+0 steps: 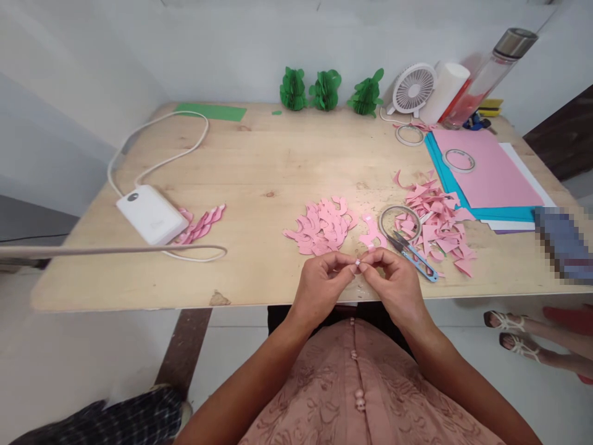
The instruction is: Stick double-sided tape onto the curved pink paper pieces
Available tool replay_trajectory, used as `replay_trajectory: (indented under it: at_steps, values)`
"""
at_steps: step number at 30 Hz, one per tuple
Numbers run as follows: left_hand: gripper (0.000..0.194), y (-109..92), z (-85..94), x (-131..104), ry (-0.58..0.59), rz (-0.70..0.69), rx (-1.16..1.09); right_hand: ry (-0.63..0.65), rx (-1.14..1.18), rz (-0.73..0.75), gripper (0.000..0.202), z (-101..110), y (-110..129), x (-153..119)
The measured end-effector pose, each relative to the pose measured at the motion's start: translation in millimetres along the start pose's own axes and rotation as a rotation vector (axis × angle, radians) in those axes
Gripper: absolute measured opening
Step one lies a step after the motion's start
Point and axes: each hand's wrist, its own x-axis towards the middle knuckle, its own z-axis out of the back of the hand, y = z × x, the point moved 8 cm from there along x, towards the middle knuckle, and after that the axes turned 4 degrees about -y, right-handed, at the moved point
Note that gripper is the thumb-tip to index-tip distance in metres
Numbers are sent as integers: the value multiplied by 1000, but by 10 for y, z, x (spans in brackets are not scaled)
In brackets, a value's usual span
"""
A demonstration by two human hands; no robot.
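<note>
Two hands are brought together over the near edge of the table (259, 161), and one small pale piece (358, 262) is held between their fingertips. At the left hand (320, 283), thumb and index finger are pinched together with no clear gap; at the right hand (393, 277), a like pinch is formed from the opposite side. Which grip bears the piece more firmly cannot be told. The piece is placed directly between the two grips, so neither hand is set nearer to it; its long axis is too small to be made out. Just beyond the right fingertips, some loose pink paper (369, 228) is laid, stretched roughly away from the body, and it is placed closer to the right hand than to the left. Beyond the left hand, a pile of pink cutouts (324, 225) is heaped. Beside the right hand, blue snips (409, 250) are laid with their tips against a tape roll (381, 222), near which pink scraps (440, 222) are scattered.
</note>
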Motion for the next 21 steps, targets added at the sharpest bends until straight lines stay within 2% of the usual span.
replay_trajectory:
  at_steps: [10,21]
  values:
    - [8,-9,13,-4,-2,-1,26,-11,-47,54,5,11,45,-2]
    - [9,-35,18,-10,-34,-68,82,-47,-123,101,5,23,121,-15]
